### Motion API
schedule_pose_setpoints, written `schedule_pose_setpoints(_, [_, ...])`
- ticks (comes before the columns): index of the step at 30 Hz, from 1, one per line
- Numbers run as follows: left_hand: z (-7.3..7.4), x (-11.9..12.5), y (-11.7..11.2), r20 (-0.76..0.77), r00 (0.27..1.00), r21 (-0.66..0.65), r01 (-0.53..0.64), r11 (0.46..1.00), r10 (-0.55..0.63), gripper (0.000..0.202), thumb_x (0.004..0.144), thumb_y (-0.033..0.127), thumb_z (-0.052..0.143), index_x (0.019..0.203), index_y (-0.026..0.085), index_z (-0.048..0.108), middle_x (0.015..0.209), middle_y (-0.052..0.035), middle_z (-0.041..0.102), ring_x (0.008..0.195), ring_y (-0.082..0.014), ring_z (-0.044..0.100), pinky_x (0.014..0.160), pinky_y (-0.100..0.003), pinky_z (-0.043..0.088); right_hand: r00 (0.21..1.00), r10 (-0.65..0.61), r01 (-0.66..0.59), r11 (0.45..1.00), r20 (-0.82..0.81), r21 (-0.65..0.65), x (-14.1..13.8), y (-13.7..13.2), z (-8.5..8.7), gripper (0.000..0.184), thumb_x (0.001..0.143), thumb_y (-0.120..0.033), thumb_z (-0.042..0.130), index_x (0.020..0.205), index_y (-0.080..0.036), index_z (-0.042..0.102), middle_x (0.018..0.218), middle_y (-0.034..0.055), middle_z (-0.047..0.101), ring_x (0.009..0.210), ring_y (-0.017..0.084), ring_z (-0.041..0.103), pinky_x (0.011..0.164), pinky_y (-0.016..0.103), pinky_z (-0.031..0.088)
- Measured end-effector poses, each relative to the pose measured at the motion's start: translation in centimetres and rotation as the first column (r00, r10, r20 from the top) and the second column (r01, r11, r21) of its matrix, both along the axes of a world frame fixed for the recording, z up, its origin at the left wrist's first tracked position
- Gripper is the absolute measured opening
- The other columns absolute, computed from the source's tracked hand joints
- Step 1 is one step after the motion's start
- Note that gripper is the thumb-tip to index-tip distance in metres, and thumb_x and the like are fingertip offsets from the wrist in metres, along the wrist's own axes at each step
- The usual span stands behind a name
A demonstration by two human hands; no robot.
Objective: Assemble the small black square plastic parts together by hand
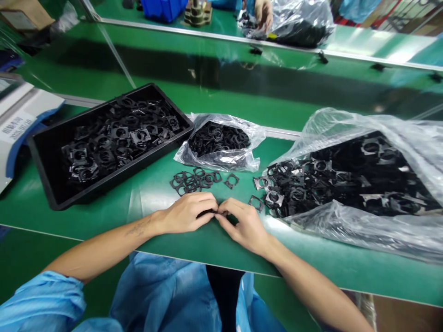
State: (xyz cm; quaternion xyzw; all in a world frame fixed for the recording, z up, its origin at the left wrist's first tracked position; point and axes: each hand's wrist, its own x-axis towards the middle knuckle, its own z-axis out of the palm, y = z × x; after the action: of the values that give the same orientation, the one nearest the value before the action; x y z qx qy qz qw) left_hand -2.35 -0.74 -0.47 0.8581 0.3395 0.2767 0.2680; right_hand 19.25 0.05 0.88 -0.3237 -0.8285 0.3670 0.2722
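Note:
My left hand [190, 212] and my right hand [245, 224] meet fingertip to fingertip just above the green table, near its front edge. Both are closed in a pinch around a small black plastic part [205, 213], mostly covered by the fingers, so its exact shape cannot be made out. Right behind the left hand lies a loose pile of thin black rings [189, 180]. A square black frame with a round hole [231, 180] lies apart from them, and another such frame [255, 203] rests beyond the right hand.
A black tray [114, 182] of black frames stands at the left. Behind the rings sits a clear bag [254, 133] of black rings. A large open plastic bag [332, 226] spills square frames at the right. Across a metal rail, another person's hand [263, 14] is beside a bag.

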Motion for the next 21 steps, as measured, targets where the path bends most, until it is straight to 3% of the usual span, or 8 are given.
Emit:
schedule_pose_setpoints(5, [0.21,0.22,-0.12,0.115,0.993,-0.041,-0.026,0.999,0.031,0.009,0.098,0.017,0.054,0.101,0.016,0.063,0.094,-0.0076,0.068,0.085,-0.017,0.066,0.079,-0.028,0.055,0.996,-0.05,0.046,0.998,-0.078,-0.044,0.01,0.12,0.54,0.009,0.096,-0.018,0.06,0.088,-0.02,0.06,0.079,0.0025,0.064,0.072,0.015,0.061,0.068,0.027,0.051])
schedule_pose_setpoints(10, [0.22,0.32,-0.18,0.19,0.981,-0.039,-0.043,0.998,0.049,0.01,0.097,0.017,0.056,0.106,0.016,0.062,0.096,-0.0079,0.068,0.088,-0.0167,0.067,0.081,-0.028,0.056,0.986,-0.117,0.092,0.975,-0.119,-0.201,0.01,0.16,0.86,0.011,0.096,-0.025,0.063,0.086,-0.021,0.062,0.077,0.0017,0.065,0.069,0.015,0.06,0.067,0.027,0.052])
schedule_pose_setpoints(21, [0.01,0.39,-0.29,0.176,0.982,-0.015,-0.06,0.998,0.062,0.013,0.096,0.026,0.064,0.105,0.017,0.06,0.098,-0.0078,0.068,0.086,-0.017,0.067,0.078,-0.028,0.055,0.956,-0.224,0.073,0.808,-0.19,-0.585,-0.46,0.53,0.71,0.031,0.084,-0.047,0.078,0.08,-0.019,0.065,0.075,-0.0007,0.063,0.067,0.012,0.056,0.064,0.025,0.048])
